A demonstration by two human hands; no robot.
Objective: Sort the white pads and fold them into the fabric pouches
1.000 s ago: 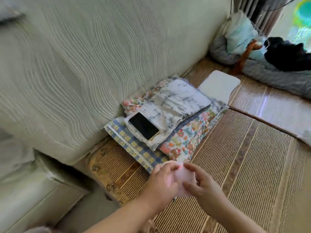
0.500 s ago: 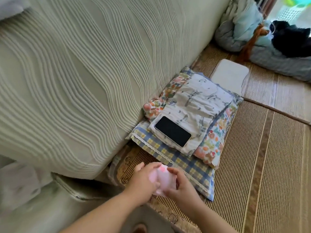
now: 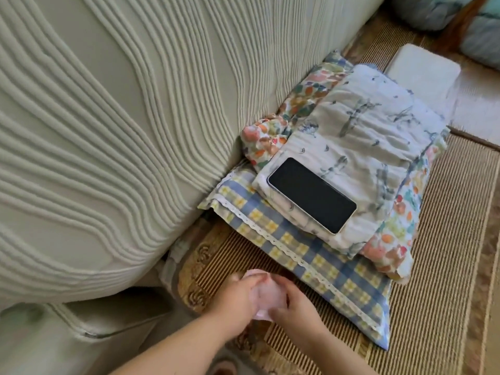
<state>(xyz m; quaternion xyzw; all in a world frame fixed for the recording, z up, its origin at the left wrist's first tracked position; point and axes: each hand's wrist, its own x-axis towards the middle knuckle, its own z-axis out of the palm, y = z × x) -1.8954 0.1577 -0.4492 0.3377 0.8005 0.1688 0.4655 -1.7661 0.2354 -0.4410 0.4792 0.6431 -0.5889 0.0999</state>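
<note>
Both hands hold one small pale pink-white pad [image 3: 266, 295] low in the view, above the mat's near edge. My left hand [image 3: 236, 299] grips its left side and my right hand [image 3: 293, 303] pinches its right side. Most of the pad is hidden by the fingers. Just beyond lies a stack of fabric pouches: a blue and yellow checked pouch [image 3: 305, 255] with a lace edge at the bottom, a floral pouch [image 3: 397, 217] on it, and a pale pouch with grey print [image 3: 365, 125] on top. A white pad [image 3: 423, 69] lies flat behind the stack.
A black phone [image 3: 311, 194] rests on the top pouch. A ribbed cream sofa [image 3: 108, 117] fills the left side, touching the stack. A striped woven mat [image 3: 446, 266] covers the floor. Grey and teal bedding [image 3: 479, 36] lies at the far right corner.
The view has swung left and closer, so the stack now sits further right. My hands stay together on the pad, turning it a little, and have shifted left off the checked pouch's corner.
</note>
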